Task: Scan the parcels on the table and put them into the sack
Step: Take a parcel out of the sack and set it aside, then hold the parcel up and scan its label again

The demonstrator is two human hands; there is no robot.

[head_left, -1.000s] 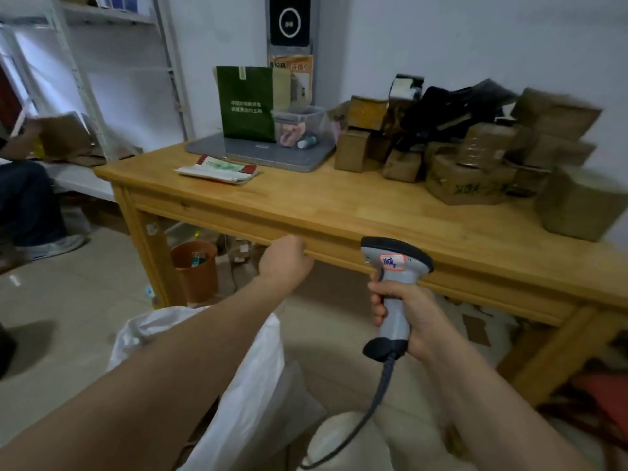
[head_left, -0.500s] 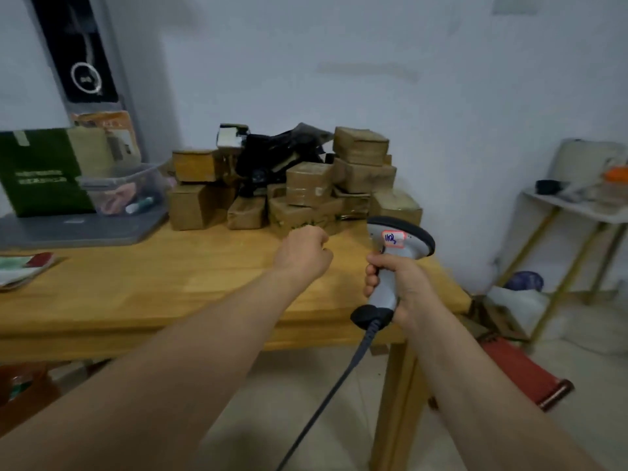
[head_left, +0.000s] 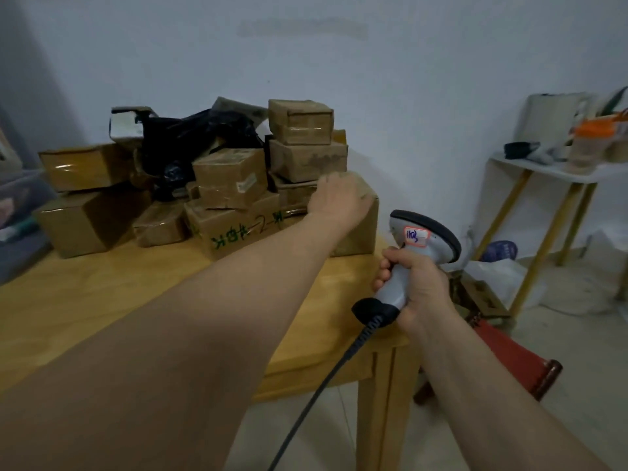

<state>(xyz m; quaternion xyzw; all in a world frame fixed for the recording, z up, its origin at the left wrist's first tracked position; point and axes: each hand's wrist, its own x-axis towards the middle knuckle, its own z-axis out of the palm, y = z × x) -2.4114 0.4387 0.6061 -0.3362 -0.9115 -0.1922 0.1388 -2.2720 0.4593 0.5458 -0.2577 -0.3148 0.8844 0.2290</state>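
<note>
The parcel in play is the brown box (head_left: 365,229) at the right end of the pile, sitting on the counter (head_left: 102,300) close to its right corner. The left hand (head_left: 334,202) lies on top of it, arm stretched across the wood. The fingers drape toward the far top edge, but blur hides whether they have closed on it, so I cannot tell if there is a real grip.

The first risk is a one-handed lift of a box that looks wider than the hand. Grasped only from above, it may tilt, slip and fall off the nearby corner to the floor.

The second risk is the neighbours. Just to the left, touching or nearly touching it, stands a stack of smaller boxes (head_left: 307,161) with another box (head_left: 299,122) on top, and a black bag (head_left: 190,144) slumps behind. If this box is dragged sideways, that stack may lose its support and topple.

The right hand (head_left: 418,287) is clenched round the handle of the scanner (head_left: 421,239), held beside the counter's edge with its head facing forward. No label shows on the faces in view, so the box probably needs turning before a scan, which is awkward with one free hand. The cord (head_left: 326,379) hangs past the counter's leg and could snag there on a quick swing.

The sack is out of view, so the drop will probably need a turn away from the counter.
</note>
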